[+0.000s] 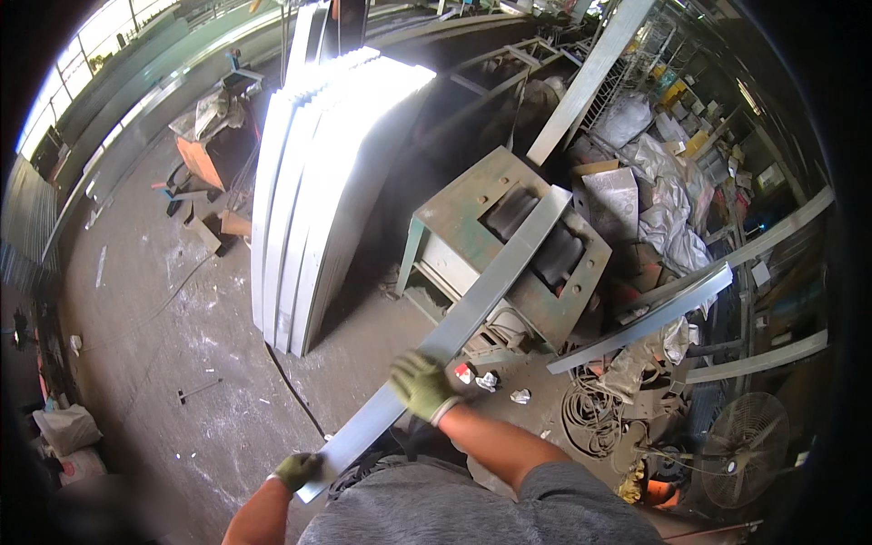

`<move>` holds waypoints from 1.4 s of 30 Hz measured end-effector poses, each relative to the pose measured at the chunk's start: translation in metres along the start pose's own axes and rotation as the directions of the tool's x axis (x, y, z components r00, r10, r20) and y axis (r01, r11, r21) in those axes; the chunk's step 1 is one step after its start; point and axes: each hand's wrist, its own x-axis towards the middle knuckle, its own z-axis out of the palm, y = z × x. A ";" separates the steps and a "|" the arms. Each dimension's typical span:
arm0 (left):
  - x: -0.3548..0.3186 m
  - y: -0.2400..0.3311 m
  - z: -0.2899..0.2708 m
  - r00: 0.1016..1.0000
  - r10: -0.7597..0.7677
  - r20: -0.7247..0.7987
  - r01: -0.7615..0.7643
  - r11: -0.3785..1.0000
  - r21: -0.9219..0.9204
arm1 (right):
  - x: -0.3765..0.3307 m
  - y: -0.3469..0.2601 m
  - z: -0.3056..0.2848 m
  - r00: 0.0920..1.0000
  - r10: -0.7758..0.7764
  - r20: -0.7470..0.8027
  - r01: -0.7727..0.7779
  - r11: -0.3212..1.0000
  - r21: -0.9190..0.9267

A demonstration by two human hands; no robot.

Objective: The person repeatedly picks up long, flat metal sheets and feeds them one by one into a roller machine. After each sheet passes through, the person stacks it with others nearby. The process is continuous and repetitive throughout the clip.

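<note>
A long, flat grey metal bar [489,283] slants from near my body up to the right. Its far end lies across the top of a worn green machine [447,216], beside dark rollers [559,256]. My left hand [298,470], in a green work glove, is closed on the bar's near end. Farther along, my right hand [421,387], also gloved, lies over the bar with its fingers curled at the far edge. The fingers of the right hand are slightly blurred, and its thumb is hard to make out.
Several long pale metal profiles [292,218] stand stacked left of the machine. A dark cable [292,389] runs over the concrete floor [195,363]. At right are another metal bar [647,318], coiled cable [590,418], a fan [743,451] and heaped plastic sheeting [668,204].
</note>
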 end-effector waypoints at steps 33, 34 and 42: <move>0.016 0.197 0.034 0.938 0.342 0.053 -0.323 0.814 0.483 | 0.072 0.107 -0.064 0.987 0.157 -0.033 -0.159 0.930 -0.332; 0.011 0.185 0.030 0.950 0.309 0.049 -0.288 0.802 0.523 | 0.069 0.093 -0.055 0.985 0.167 -0.036 -0.170 0.935 -0.312; -0.027 0.036 0.004 0.956 0.292 0.018 -0.264 0.833 0.486 | 0.034 -0.027 0.017 0.963 0.209 0.171 -0.169 0.960 -0.223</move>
